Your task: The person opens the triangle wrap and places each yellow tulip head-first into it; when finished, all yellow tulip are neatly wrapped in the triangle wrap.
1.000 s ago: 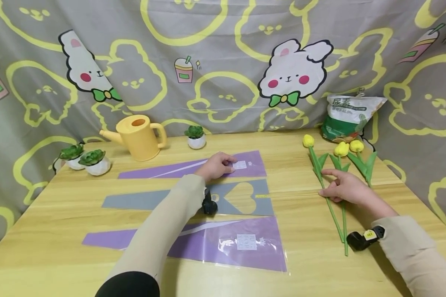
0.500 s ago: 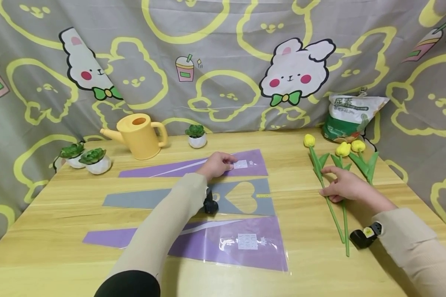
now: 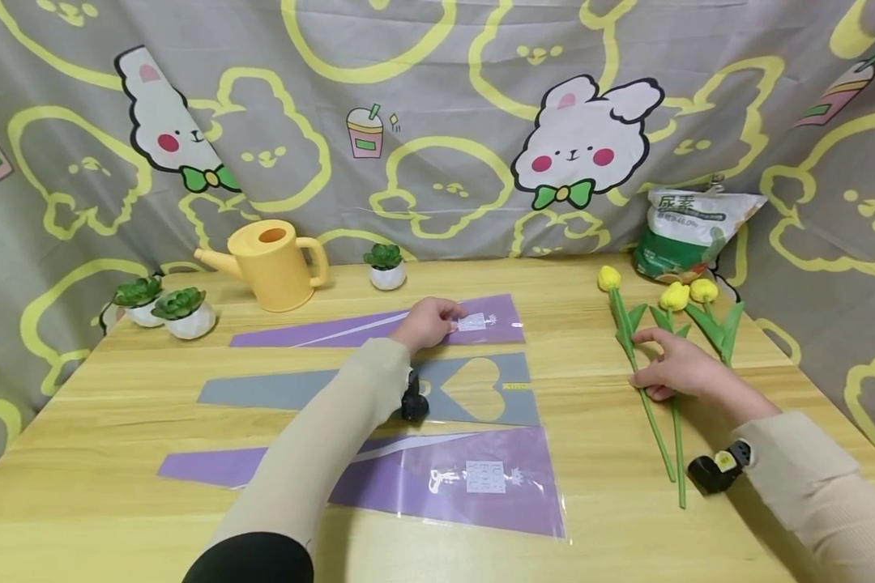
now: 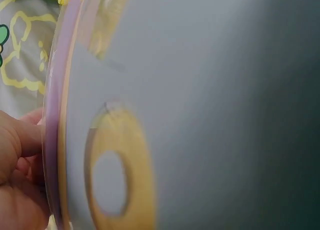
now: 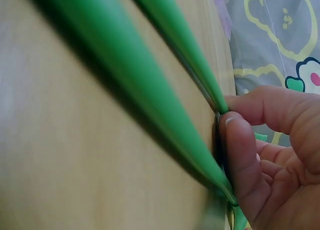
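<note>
In the head view my left hand (image 3: 430,322) is at the far purple flower-wrapping sleeve (image 3: 499,312), thumb and fingertips pinching its film near the white printed square. A grey sleeve with a heart-shaped window (image 3: 514,405) lies nearer, partly under the forearm, and another purple sleeve (image 3: 437,478) nearest the front. My right hand (image 3: 681,368) pinches the stem of the left yellow tulip (image 3: 608,279) between thumb and index finger; the right wrist view shows these fingertips at the green stem (image 5: 205,75). Two more tulips (image 3: 674,297) lie beside it, partly hidden by the hand.
A yellow watering can (image 3: 277,271) stands at the back left. Small potted succulents are beside it: one (image 3: 386,267) to its right, two (image 3: 182,314) to its left. A white and green fertilizer bag (image 3: 689,235) leans against the patterned curtain (image 3: 423,73) at the back right.
Both hands keep nearly the same places. The far purple sleeve's film shows a new bright glint near its right edge; the view has shifted slightly.
</note>
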Demonstrator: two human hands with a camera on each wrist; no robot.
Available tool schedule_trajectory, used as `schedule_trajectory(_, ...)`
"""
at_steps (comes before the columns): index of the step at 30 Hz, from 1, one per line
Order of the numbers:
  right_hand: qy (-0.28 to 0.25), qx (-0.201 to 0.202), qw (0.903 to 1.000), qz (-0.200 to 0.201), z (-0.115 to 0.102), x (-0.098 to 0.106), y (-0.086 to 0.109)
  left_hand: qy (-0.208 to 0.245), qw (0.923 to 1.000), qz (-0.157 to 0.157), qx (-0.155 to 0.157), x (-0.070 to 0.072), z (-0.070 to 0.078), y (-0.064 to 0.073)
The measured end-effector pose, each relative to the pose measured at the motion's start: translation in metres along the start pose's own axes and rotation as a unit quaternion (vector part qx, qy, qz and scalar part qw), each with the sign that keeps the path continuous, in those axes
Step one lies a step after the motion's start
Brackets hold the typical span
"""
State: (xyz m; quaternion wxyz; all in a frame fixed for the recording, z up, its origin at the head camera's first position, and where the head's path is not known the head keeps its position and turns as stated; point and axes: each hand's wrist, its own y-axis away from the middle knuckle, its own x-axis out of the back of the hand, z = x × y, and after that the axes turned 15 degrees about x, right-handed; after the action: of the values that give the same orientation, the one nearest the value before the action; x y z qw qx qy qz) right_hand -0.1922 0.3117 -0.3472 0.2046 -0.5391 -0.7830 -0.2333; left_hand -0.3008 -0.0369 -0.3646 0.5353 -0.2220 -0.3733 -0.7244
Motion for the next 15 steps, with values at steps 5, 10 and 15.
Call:
schedule_trajectory(5,-0.005,0.004,1.0,0.004,0.0017,-0.0005,0.0004,-0.03,0.9995,0.012,0.001,0.0004,0.004,0.001)
schedule_trajectory(10,-0.011,0.005,0.9999,0.007,0.0023,-0.001,0.0008,-0.039,0.9991,0.016,-0.008,-0.0001,0.0035,0.0009)
schedule_trajectory(15,-0.011,0.001,0.9999,0.006,0.0012,0.0002,0.0012,-0.026,0.9993,0.019,-0.02,0.0,0.0018,0.0004)
